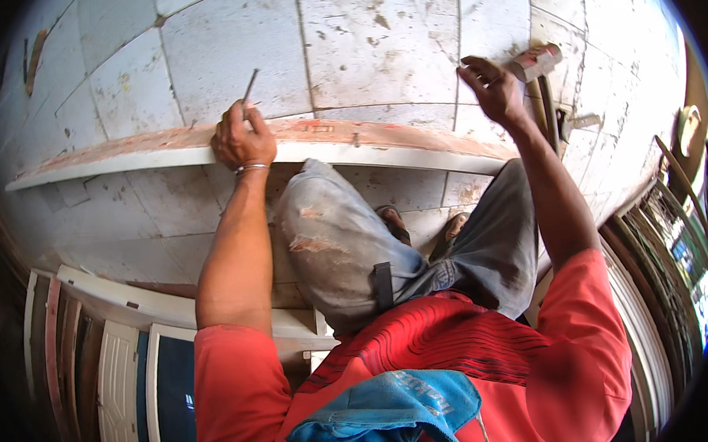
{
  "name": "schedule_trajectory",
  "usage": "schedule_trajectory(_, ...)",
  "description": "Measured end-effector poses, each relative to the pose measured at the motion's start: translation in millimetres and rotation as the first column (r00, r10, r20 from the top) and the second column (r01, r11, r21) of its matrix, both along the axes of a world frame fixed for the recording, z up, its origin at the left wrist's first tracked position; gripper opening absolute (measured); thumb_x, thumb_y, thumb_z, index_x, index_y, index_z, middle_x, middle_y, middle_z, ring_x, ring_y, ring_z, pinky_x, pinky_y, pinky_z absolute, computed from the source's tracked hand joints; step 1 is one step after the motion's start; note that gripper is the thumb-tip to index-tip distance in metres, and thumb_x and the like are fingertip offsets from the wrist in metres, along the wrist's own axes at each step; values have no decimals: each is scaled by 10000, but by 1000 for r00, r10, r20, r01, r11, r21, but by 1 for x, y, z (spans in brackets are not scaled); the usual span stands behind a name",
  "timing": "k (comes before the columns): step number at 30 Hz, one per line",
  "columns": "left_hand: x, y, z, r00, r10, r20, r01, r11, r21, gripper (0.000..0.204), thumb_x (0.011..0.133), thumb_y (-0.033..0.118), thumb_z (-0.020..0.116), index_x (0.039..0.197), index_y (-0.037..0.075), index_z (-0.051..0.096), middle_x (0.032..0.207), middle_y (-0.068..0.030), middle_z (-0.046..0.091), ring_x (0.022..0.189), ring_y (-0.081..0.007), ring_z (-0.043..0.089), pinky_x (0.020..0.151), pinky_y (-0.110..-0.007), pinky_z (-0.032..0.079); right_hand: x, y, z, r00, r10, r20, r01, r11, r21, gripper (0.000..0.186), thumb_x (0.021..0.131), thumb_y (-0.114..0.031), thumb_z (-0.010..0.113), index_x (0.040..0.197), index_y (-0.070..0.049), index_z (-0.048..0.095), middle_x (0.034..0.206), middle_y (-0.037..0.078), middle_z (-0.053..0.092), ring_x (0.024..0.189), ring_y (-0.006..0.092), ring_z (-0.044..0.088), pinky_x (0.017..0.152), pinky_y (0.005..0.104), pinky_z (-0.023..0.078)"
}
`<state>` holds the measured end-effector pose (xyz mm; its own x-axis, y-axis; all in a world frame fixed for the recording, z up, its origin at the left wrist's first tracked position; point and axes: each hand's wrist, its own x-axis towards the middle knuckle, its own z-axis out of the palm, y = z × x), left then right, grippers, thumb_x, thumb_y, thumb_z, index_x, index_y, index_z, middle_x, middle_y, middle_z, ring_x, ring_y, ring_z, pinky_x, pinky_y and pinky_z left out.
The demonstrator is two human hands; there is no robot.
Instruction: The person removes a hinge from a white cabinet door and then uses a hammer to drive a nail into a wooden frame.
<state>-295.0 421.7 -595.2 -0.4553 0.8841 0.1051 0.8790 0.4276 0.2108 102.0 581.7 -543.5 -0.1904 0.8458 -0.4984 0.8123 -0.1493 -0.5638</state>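
My left hand (pixel 242 139) is closed round a thin dark metal rod (pixel 251 84) that points up and away from the fist. That hand rests on a long board (pixel 414 150) with a white side and a worn reddish-brown upper edge, lying across in front of my knees. On the right, past the board, my right hand (pixel 493 94) is raised with its fingers apart and nothing seen in them. Just beside it is a hammer (pixel 536 62) with a pale block-like head; the hand partly overlaps it, and whether they touch I cannot tell.
Worn whitish floor tiles (pixel 385 43) spread beyond the board. A small metal piece (pixel 582 121) lies right of the hammer. A wooden strip (pixel 37 61) lies far left. Panels and frames (pixel 121 393) stand behind on the left; long strips (pixel 660 261) lean at the right.
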Motion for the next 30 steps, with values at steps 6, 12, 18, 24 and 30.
schedule_trajectory(6,3,4,-2,998,3,63,-1,1000,-31,259,958,316,556,986,95,689,872,-105,703,816,-343,661,712,-471,488,320,43,-74,710,-236,664,232,968,95,361,922,-301,554,1235,-153,653,1280,123,645,1178,313,603,1005,396,467)
schedule_trajectory(12,2,-2,-2,994,89,55,-85,993,-83,318,975,387,518,1046,128,688,929,-127,708,864,-364,659,759,-480,491,401,19,-101,675,31,737,84,989,-118,621,833,-39,520,1424,-224,464,1465,177,468,1328,351,475,1078,432,421)
schedule_trajectory(18,-3,-1,1,995,94,40,-89,989,-115,333,973,400,523,1061,122,684,943,-145,709,888,-366,661,785,-477,494,359,6,-94,554,53,831,137,979,-153,534,874,-125,626,1372,-252,481,1462,96,460,1325,360,470,1046,496,411)
schedule_trajectory(24,6,0,4,991,124,43,-119,987,-109,359,974,427,530,1025,111,691,926,-127,716,853,-347,676,748,-457,508,347,-14,-53,451,272,850,-132,962,-238,330,943,-296,589,1229,-143,524,1247,75,627,1256,280,527,1043,570,335)
schedule_trajectory(30,5,2,4,990,89,109,-79,992,-95,404,1007,451,451,1149,142,669,1057,-111,685,949,-371,645,827,-470,488,330,-9,-23,727,-277,629,241,960,143,531,929,-455,596,1237,-22,589,1066,223,688,1030,382,650,892,453,486)
